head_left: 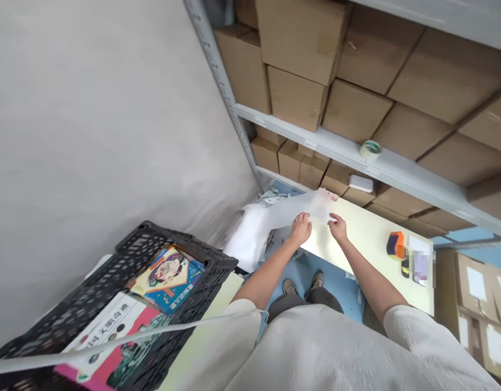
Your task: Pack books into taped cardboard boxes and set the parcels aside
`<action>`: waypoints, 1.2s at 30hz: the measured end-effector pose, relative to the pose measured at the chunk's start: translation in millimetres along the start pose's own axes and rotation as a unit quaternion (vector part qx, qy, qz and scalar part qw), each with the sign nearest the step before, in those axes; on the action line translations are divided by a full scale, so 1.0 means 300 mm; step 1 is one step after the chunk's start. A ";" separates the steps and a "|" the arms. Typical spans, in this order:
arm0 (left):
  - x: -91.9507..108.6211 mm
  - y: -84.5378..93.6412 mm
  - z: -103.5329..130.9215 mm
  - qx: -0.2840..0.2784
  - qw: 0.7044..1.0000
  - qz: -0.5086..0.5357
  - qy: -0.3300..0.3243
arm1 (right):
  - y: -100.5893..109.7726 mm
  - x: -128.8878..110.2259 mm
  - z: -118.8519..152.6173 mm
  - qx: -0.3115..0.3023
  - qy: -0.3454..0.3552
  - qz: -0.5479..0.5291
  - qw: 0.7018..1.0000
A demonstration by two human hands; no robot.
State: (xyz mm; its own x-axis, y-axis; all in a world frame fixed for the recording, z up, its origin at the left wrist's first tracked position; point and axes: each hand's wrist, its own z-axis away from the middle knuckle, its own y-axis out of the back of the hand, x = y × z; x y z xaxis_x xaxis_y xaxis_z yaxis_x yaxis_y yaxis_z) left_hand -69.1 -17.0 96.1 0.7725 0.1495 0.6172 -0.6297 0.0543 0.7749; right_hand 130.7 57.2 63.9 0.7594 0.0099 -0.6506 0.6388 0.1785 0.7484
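In the head view, the left hand and the right hand meet the near edge of a translucent sheet, fingers bent; whether either actually grips it cannot be told. The sheet stretches beyond the left hand towards white material, with a reddish item at its far end, past the fingertips. It appears spread but only partly arranged, its edge not lying folded over. Right of the grip, an orange-and-dark object rests on the pale table, apart from both hands.
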 end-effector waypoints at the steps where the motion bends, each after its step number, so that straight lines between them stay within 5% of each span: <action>1: 0.027 -0.027 -0.002 -0.016 1.000 -0.007 -0.011 | 0.027 0.049 0.039 0.005 -0.026 -0.015 1.000; 5: 0.113 -0.170 -0.010 -0.090 0.994 -0.052 -0.036 | 0.110 0.237 0.175 0.034 -0.120 -0.059 0.990; 11: 0.181 -0.403 -0.016 -0.188 0.974 -0.121 -0.030 | 0.195 0.493 0.296 0.021 -0.171 -0.029 0.985; 17: 0.200 -0.525 0.028 -0.250 0.953 -0.173 -0.010 | 0.260 0.632 0.366 -0.039 -0.166 0.053 0.984; 21: 0.205 -0.534 0.061 -0.258 0.945 -0.199 -0.009 | 0.276 0.614 0.373 -0.049 -0.131 0.154 0.978; 26: 0.201 -0.495 0.076 -0.282 0.940 -0.191 -0.005 | 0.231 0.535 0.337 -0.172 -0.032 0.174 0.969; 31: 0.178 -0.443 0.076 -0.291 0.935 -0.202 -0.028 | 0.172 0.495 0.343 -0.223 -0.020 0.214 0.951; 36: 0.134 -0.394 0.027 -0.242 0.948 -0.201 -0.046 | 0.161 0.469 0.379 -0.225 -0.027 0.229 0.947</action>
State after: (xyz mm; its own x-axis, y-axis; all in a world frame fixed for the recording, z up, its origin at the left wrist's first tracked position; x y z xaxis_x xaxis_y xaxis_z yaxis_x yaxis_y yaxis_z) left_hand 37.1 -25.2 30.5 0.9477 -0.0657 0.3122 -0.2297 0.5385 0.8107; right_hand 282.5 -44.7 23.0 0.9571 0.1387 -0.2543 0.1331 0.5692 0.8113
